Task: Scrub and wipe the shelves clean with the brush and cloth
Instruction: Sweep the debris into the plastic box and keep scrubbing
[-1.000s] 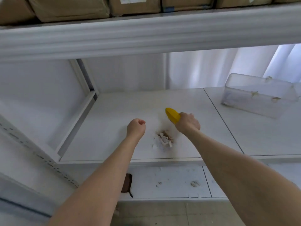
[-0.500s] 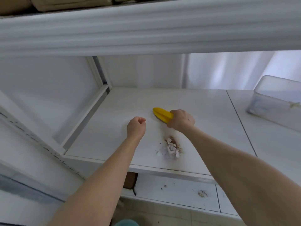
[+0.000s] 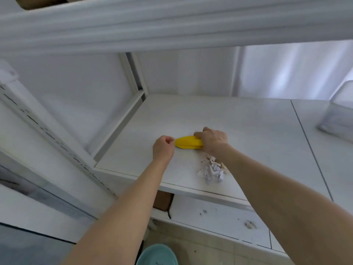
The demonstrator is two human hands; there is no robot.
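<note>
Brush (image 3: 188,143), a yellow plastic one, is lying flat on the white shelf (image 3: 248,127), about midway between the left edge and the seam in the board, and a bit nearer the front edge than the back wall. The right hand (image 3: 213,140) is wrapping over its right end and clamping it down, with the fingers curling over the far side. The left hand (image 3: 163,149) is sitting just beside the brush's left tip in a closed fist, and I cannot tell if anything is inside it.

It looks hard and light, so it should be easy to push, and its smooth top could slip in a wet hand. Holding it over the back, like now, seems the best place.

A pile of torn paper scraps and brown crumbs (image 3: 213,170) is sitting near the front edge, just beside the right arm. A clear plastic box (image 3: 338,117) is standing far off toward the right edge. More crumbs are lying on the lower shelf (image 3: 219,217). A teal bowl (image 3: 158,255) is waiting on the floor below. No cloth is showing.
</note>
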